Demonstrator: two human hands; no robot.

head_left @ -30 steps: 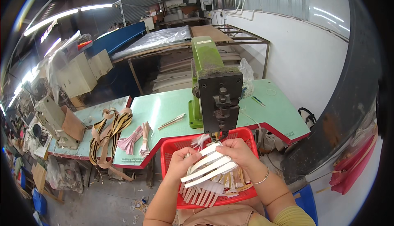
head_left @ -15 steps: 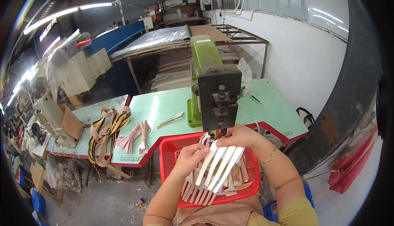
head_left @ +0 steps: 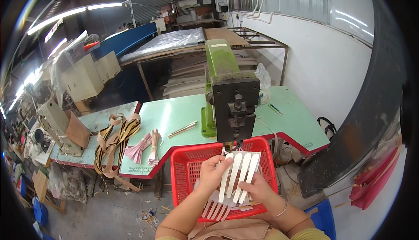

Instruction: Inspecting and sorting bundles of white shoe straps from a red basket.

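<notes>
My left hand [head_left: 213, 170] pinches several white strips [head_left: 237, 172] with rounded upper ends, fingertips at the leftmost strip's top. Lower on their right side, my right hand [head_left: 257, 188] grips them, thumb across the front. The strips fan out in a row above the red plastic basket [head_left: 178, 196], just below the black head [head_left: 235, 109] of a green machine [head_left: 220, 59]. More pale strips [head_left: 214, 209] in a connected row hang below my hands over the basket's near side. Some basket contents are hidden behind my hands.
On the pale green table [head_left: 174, 109] lie pink and cream strip bundles [head_left: 144, 149], thin rods [head_left: 182, 129] and a pen [head_left: 275, 109]. Looped striped bands [head_left: 114, 139] hang over the left edge. Farther left stands a sewing machine [head_left: 59, 122]. A blue container [head_left: 322, 218] is beside me.
Both hands have come down and away from the machine head with the strips. My right hand moved from the strips' top to their lower right side; the strips now stand more upright.
</notes>
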